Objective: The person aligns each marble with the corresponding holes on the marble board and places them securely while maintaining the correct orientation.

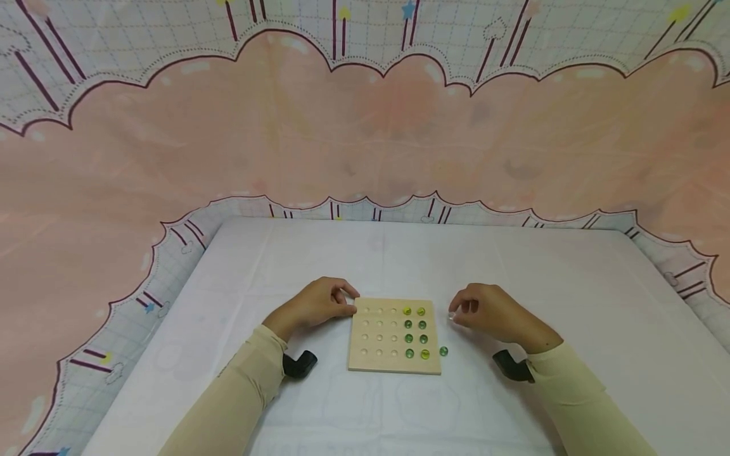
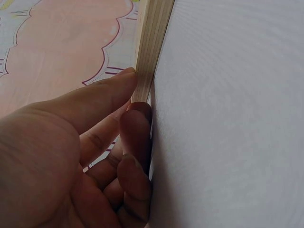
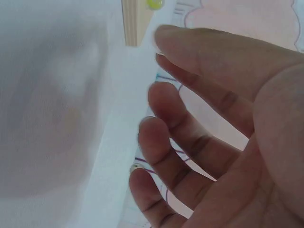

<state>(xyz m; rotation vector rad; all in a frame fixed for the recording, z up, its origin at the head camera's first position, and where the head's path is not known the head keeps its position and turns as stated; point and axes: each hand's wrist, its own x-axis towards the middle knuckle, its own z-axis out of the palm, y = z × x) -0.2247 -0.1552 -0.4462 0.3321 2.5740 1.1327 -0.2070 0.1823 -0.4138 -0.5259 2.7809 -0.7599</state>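
A square wooden board (image 1: 379, 364) with rows of shallow round hollows lies flat on the white table. Glass marbles, green (image 1: 409, 339) and yellow (image 1: 424, 354), fill its two right columns; the hollows on the left are bare. My left hand (image 1: 316, 304) holds the board by its far left corner, and its thumb meets the plywood edge (image 2: 151, 42) in the left wrist view. Right of the board hovers my right hand (image 1: 485, 313), fingers loosely bent, thumb and forefinger apart with nothing visible between them. One loose green marble (image 1: 443, 351) sits beside the board's right edge.
The table (image 1: 319, 253) has a white cover. Behind and around it hangs a pink and white patterned cloth (image 1: 371, 139). Black wrist mounts show at the left cuff (image 1: 299, 365) and the right cuff (image 1: 513, 366).
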